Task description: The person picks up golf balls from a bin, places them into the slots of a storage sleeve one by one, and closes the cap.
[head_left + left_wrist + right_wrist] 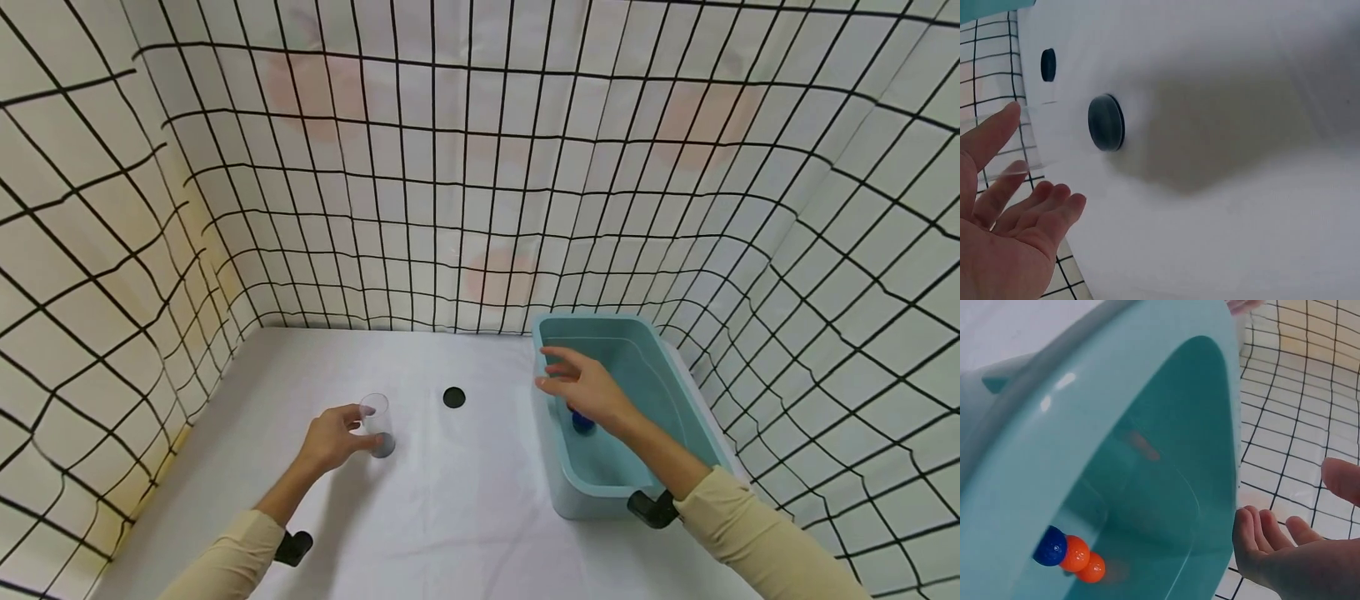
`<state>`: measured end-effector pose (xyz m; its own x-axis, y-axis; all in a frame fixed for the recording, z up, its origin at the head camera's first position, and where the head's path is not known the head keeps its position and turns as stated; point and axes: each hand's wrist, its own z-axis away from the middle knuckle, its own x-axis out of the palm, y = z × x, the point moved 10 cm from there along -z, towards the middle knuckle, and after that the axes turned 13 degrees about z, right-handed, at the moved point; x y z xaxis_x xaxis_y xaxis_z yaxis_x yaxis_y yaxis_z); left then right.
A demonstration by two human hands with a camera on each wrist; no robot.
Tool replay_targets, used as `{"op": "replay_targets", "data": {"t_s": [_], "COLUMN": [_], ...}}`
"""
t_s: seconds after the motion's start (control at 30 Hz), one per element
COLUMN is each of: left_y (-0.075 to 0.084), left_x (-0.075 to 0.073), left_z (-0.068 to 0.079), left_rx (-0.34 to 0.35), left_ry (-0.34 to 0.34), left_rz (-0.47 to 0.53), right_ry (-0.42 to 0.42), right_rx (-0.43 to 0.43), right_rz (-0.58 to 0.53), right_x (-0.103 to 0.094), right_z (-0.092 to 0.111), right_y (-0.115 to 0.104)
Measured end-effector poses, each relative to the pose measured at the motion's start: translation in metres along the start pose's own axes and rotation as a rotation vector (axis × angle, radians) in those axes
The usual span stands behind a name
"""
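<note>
Two sleeves, cut off at the frame's lower edge. One bin, right of centre. Visible contents: one blue ball, partly hidden by the right hand, and two orange balls, hidden in the head view. Right hand: fingers apart, holding nothing. Left hand, lower left: gripping one tube, clear wall hard to discern. One disc, centre. Grid, upper frame, cut off.

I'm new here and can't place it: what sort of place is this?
Probably a small enclosed work or recording booth: a white-covered tabletop, black grid netting on three sides, and a teal bin on the tabletop.
</note>
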<state>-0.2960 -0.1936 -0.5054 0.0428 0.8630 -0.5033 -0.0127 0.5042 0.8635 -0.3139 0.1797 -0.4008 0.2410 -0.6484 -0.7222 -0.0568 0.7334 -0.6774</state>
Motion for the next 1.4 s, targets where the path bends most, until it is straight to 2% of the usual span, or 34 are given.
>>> {"op": "replay_targets", "data": {"t_s": [0.13, 0.27, 0.43, 0.7, 0.93, 1.1, 1.4], "left_y": [0.001, 0.006, 0.018, 0.037, 0.05, 0.061, 0.081], "left_x": [-0.002, -0.003, -0.002, 0.001, 0.003, 0.007, 0.013], "left_z": [-0.003, -0.008, -0.013, -0.02, -0.028, -0.031, -0.036], "left_rx": [0.007, 0.014, 0.005, -0.009, 0.017, 0.041, 0.049], "left_ry": [0.038, 0.048, 0.033, -0.011, -0.008, -0.025, -0.031], "left_rz": [-0.029, -0.051, -0.029, 0.028, 0.018, 0.03, 0.038], "right_ry": [0.002, 0.011, 0.022, 0.028, 0.04, -0.031, -0.128], "right_rx": [0.0, 0.005, 0.0, 0.048, 0.143, 0.191, 0.389], "right_rz": [-0.014, -0.029, -0.046, -0.078, -0.151, -0.151, -0.164], "right_x": [-0.002, -0.007, -0.016, -0.032, -0.049, -0.054, -0.047], "right_z": [-0.003, -0.006, -0.007, -0.011, -0.025, -0.035, -0.055], "right_y": [0.002, 0.006, 0.011, 0.026, 0.046, 0.068, 0.118]}}
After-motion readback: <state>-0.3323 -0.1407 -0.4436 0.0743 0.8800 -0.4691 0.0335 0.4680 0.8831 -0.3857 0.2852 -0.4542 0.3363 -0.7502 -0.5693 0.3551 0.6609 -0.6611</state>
